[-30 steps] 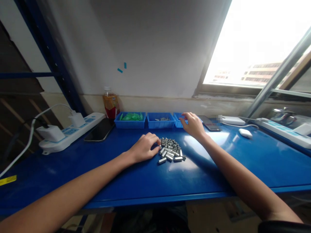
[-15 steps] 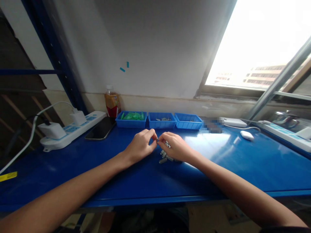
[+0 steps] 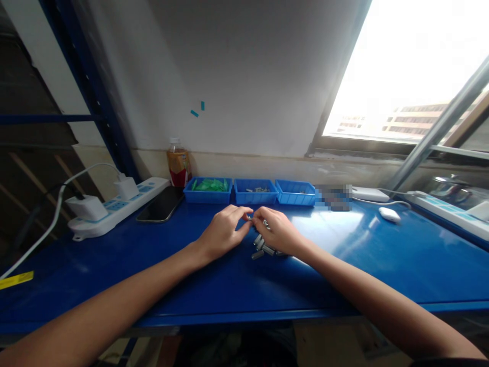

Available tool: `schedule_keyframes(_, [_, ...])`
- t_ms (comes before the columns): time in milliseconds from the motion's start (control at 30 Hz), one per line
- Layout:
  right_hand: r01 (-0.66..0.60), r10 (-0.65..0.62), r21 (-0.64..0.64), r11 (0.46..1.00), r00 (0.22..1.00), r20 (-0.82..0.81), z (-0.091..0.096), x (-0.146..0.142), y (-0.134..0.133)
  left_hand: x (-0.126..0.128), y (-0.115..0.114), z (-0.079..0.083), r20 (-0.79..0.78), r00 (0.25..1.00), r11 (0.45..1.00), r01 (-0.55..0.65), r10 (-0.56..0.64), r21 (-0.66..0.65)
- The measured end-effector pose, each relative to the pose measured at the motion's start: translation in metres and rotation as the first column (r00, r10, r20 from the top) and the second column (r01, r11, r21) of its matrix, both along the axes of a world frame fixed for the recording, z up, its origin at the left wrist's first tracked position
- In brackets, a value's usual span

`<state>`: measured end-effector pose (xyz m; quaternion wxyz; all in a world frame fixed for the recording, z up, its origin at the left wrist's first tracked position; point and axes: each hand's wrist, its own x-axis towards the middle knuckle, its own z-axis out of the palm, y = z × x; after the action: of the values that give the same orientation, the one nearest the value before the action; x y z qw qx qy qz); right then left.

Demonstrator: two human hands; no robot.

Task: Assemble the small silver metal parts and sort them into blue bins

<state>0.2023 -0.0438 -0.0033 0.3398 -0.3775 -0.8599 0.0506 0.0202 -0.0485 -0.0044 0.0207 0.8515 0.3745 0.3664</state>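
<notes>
My left hand [image 3: 223,232] is closed, thumb and index fingertip pinched on a small metal part [image 3: 250,218]. From the other side the fingertips of my right hand [image 3: 278,230] pinch the same spot, so the two hands almost meet there. The part is mostly covered by fingers, and its exact kind cannot be made out. Several short silvery metal cylinders [image 3: 258,254] lie in a loose pile on the blue table, partly under my right hand. More shiny metal [image 3: 266,224] shows between the fingers of that hand.
Behind the hands stand three blue bins: one with green pieces [image 3: 208,198], one with small metal parts [image 3: 256,199], one at right [image 3: 295,198]. At left are a phone [image 3: 160,205], a power strip [image 3: 114,206] and a bottle [image 3: 179,163]; at right, a white case [image 3: 389,214].
Both hands keep their pinch at the small metal part and have shifted very slightly to the right in view. The whole view has moved a little too.
</notes>
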Motion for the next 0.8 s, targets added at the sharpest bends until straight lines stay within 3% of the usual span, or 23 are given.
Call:
schedule_keyframes(133, [0.016,-0.018,-0.034,0.999,0.998,-0.062,0.0,-0.0009,-0.0002,-0.0013,0.0023,-0.0009,-0.041,0.999,1.0,0.008,-0.008,0.005])
schedule_keyframes(267, [-0.004,-0.022,-0.163,0.987,0.987,-0.157,0.0031,-0.0029,-0.0012,-0.0018,0.0021,-0.0014,-0.109,0.993,0.998,-0.045,0.05,0.045])
schedule_keyframes(533, [-0.178,-0.031,-0.439,0.881,0.903,-0.429,0.0023,-0.004,0.0029,-0.0011,-0.0013,0.002,-0.188,0.98,0.994,-0.048,0.066,0.096])
schedule_keyframes(667, [-0.197,-0.056,-0.482,0.854,0.885,-0.462,0.002,-0.004,0.0037,-0.002,-0.0003,0.0007,-0.205,0.977,0.993,-0.04,0.062,0.111])
schedule_keyframes(800, [-0.165,-0.066,-0.46,0.872,0.893,-0.445,0.0003,-0.0045,0.0037,-0.0023,0.0002,-0.0001,-0.221,0.974,0.992,-0.03,0.056,0.12])
